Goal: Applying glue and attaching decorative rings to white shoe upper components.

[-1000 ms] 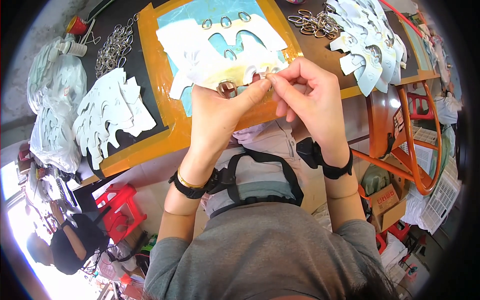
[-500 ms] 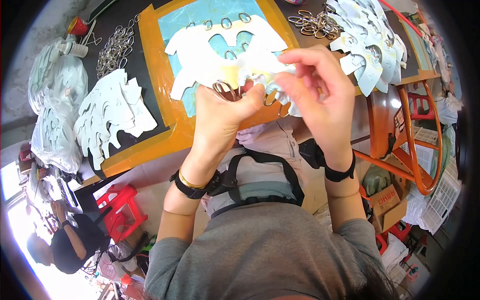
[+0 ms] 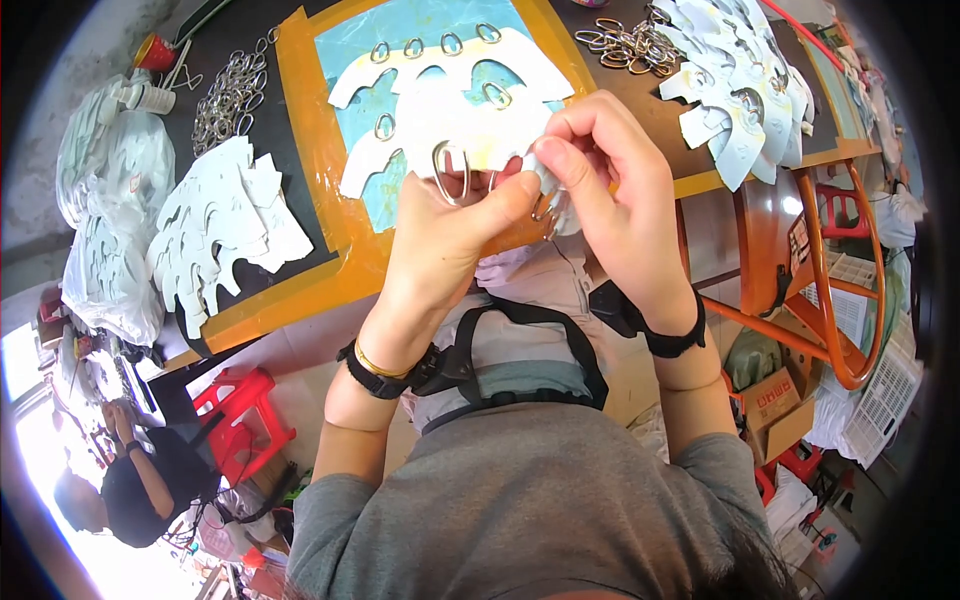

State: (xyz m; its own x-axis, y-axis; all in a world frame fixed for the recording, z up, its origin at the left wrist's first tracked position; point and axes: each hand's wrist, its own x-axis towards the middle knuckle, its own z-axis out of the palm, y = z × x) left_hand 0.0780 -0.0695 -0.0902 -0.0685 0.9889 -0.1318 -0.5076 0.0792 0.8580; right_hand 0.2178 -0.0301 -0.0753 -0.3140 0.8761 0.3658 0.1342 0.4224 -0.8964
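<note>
Over the near edge of the table, my left hand (image 3: 445,225) is closed with several oval metal rings (image 3: 438,170) sticking out of its grip. Thumb and forefinger of my right hand (image 3: 625,175) pinch a small folded white piece (image 3: 549,178) right beside my left thumb. The piece's far side is hidden by the fingers. Just beyond lie white cut-out pieces (image 3: 480,75) with scalloped edges, laid flat on a blue sheet (image 3: 350,45). Oval rings (image 3: 452,44) rest along their upper edge, and others sit lower down.
Rings are heaped at left (image 3: 232,100) and at right (image 3: 630,45). A stack of white cut-outs (image 3: 225,225) lies left; ringed white pieces (image 3: 740,100) lie right. Plastic bags (image 3: 115,170) hang at the left edge. An orange metal frame (image 3: 850,370) stands right; a person (image 3: 150,480) sits lower left.
My right hand has moved left and closed its thumb and forefinger on the white piece. My left hand has barely shifted; more rings on the sheet now show.
</note>
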